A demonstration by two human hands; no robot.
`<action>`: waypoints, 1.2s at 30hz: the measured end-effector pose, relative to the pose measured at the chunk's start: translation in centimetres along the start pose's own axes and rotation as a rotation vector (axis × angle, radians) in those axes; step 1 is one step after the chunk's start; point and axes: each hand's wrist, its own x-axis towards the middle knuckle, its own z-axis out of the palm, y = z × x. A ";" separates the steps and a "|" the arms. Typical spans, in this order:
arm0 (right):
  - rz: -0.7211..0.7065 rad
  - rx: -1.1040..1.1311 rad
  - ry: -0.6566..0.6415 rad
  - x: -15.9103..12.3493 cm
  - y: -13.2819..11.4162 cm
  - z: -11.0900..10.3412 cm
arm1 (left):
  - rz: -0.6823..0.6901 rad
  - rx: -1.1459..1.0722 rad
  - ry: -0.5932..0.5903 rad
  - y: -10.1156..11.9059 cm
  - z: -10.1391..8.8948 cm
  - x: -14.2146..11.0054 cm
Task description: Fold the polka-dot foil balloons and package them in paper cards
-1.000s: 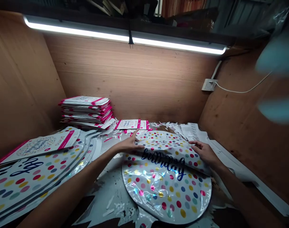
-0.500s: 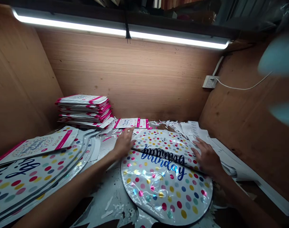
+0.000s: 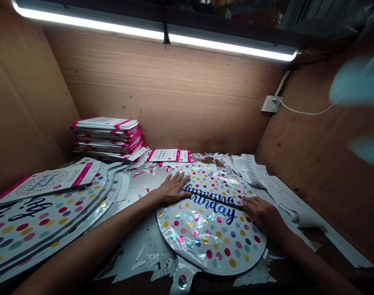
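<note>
A flat white foil balloon (image 3: 211, 246) with coloured dots and blue "birthday" lettering lies before me, its neck pointing toward me. Its far part is folded over toward me, and the fold's edge crosses the lettering. My left hand (image 3: 173, 188) rests flat on the balloon's far left side, fingers spread. On the right side my right hand (image 3: 263, 211) lies with its fingers stretched along the fold's edge. Neither hand grasps anything. To the left several more dotted foil balloons (image 3: 60, 213) lie stacked, with a pink-and-white printed packet (image 3: 54, 180) on top.
A tall stack of pink-edged packets (image 3: 108, 139) stands at the back left. More packets (image 3: 168, 155) lie at the back middle among paper shreds. White paper strips (image 3: 285, 196) run along the right. A wall socket (image 3: 271, 104) with a cable sits at the back right under a tube light (image 3: 205, 43).
My left hand has settled flat on the balloon, and my right hand has moved down along its right side. The fold now lies flatter, and the balloon has shifted slightly.
</note>
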 end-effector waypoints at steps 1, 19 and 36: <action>-0.008 -0.012 0.022 0.4 -0.3 -0.5 | 0.030 0.019 0.057 1.4 0.1 0.2; 0.116 0.151 -0.173 1.2 -4.3 -0.7 | -0.455 -0.228 1.204 -4.1 -27.8 5.0; 0.001 0.195 0.048 -1.6 1.4 -3.7 | 0.670 0.101 0.165 3.7 -2.2 -9.6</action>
